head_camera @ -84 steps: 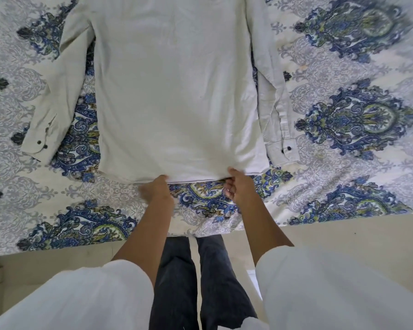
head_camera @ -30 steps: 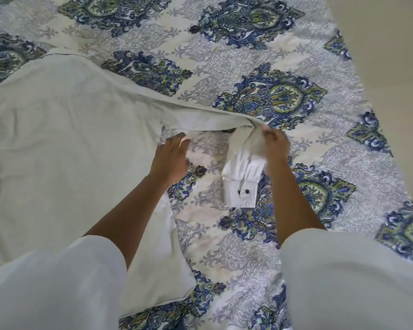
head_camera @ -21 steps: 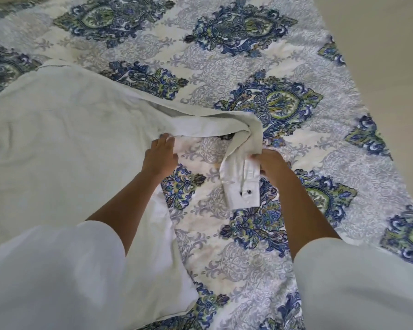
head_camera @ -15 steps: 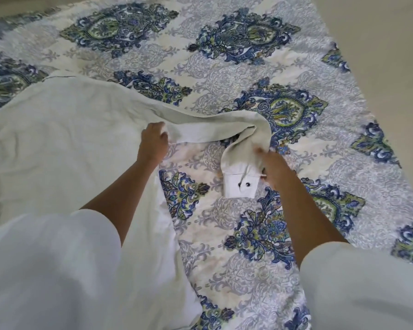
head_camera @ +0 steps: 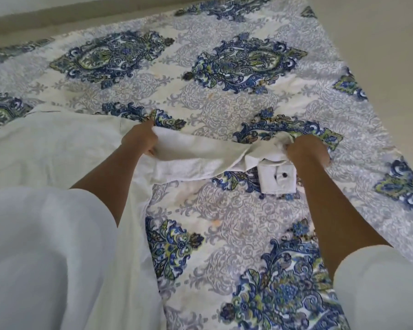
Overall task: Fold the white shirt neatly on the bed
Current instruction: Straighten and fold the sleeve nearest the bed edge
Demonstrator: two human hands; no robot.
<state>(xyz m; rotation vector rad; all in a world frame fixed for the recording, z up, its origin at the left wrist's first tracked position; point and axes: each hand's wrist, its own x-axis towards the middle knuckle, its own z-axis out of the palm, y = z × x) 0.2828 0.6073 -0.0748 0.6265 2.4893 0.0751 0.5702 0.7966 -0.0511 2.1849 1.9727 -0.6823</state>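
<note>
From the head view, the white shirt (head_camera: 53,148) lies spread on the left of the bed (head_camera: 224,96). The left hand (head_camera: 140,140) grips the sleeve (head_camera: 200,154) near the shoulder. The right hand (head_camera: 306,148) clutches it near the buttoned cuff (head_camera: 277,178), which hangs folded under.

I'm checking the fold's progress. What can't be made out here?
- Head view: the white shirt runs off the left edge and under the person's sleeve; collar unseen.
- Right hand: fingertips buried in bunched fabric above the cuff.
- Left hand: fingertips curled into fabric.
</note>
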